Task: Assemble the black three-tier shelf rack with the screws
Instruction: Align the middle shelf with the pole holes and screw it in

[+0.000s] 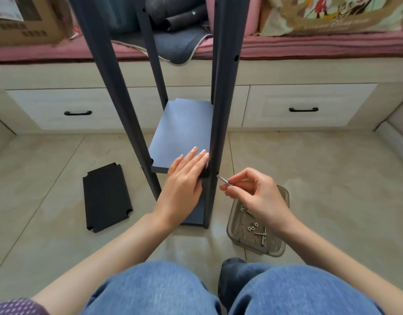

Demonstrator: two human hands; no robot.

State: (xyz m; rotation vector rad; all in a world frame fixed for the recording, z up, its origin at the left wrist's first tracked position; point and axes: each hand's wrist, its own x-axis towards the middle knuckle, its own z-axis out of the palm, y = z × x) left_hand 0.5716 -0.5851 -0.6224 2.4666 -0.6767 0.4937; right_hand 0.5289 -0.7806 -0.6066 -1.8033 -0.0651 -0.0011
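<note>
Four dark posts of the shelf rack rise from the tiled floor, with one shelf panel already seated between them at a low height and another panel partly visible lower down, behind the left forearm. The left hand lies flat on the near right corner of the seated panel, fingers straight and close together, their tips touching the near right post. The thumb side of this hand wraps down over the panel's front edge.

The right hand is just right of that post, pinching a silver screw between thumb and fingertips; the screw's tip points at a small hole in the post's side, at the level of the panel edge. Whether the tip has entered the hole cannot be told.

A clear plastic tray sits on the floor to the near right, partly under the right wrist, holding loose screws and small nuts. A spare shelf panel lies flat on the floor to the left, well apart from the rack, with notched corners.

At the far side stands a bench with pale drawers and black handles, a pink cushion on top, folded dark cloth behind the posts and a cardboard box at far left. Knees in blue jeans fill the near edge.
</note>
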